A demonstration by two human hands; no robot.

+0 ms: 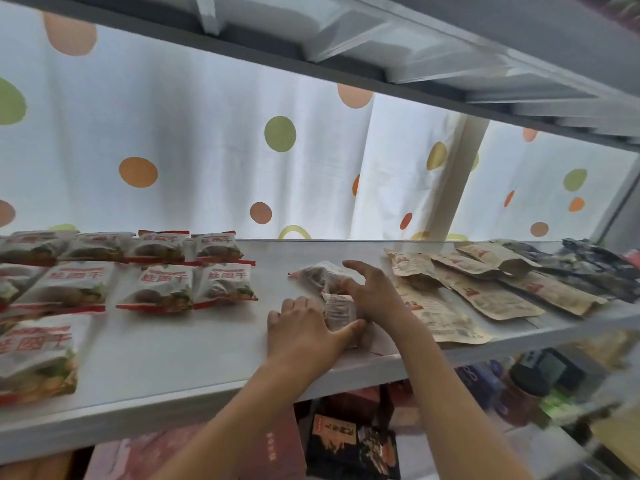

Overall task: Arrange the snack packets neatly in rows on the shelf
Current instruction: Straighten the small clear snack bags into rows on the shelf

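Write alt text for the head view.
Both hands, left hand and right hand, hold snack packets mid-shelf. Red-and-white packets sit in rows at left; brown pouches overlap at right.

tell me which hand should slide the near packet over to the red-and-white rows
Left. The left hand already holds the near packet and sits on the rows' side.

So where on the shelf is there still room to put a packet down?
The grey metal shelf is bare in a wide strip between the red-and-white snack packets on the left and the two hands, running from front edge to back. The right end is crowded with overlapping brown paper pouches and dark packets.
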